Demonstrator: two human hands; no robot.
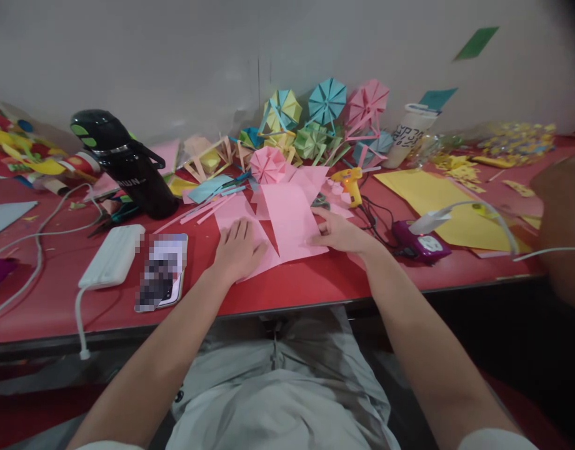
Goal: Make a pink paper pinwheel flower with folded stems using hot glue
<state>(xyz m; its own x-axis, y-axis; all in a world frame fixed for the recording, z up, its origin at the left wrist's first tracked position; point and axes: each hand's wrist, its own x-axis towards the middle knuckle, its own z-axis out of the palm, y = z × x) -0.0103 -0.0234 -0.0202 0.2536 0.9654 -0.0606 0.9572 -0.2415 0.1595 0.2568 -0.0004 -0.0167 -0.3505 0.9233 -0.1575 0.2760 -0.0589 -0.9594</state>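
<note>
— How is the left hand [238, 250] placed?
— It is laid flat, fingers a little spread, on a pale pink paper sheet [237, 209] on the red tabletop [287, 287].
— And the right hand [338, 230]?
— Its bent fingers are rested at the right edge of a second pink paper sheet [289, 219], which is spread between the two hands; whether that edge is pinched cannot be told.
— What is seen beyond them?
— Past both hands, a round pleated pink paper rosette [267, 165]; just beyond the right hand, a yellow glue gun [350, 184].
— And to the sides?
— Near the left hand, on its left, a phone with a blurred screen [165, 275] is laid, with a white rectangular power bank [113, 257] farther out. Right of the right hand, a purple block-shaped power socket [421, 244] is placed beside yellow paper [423, 200].
</note>
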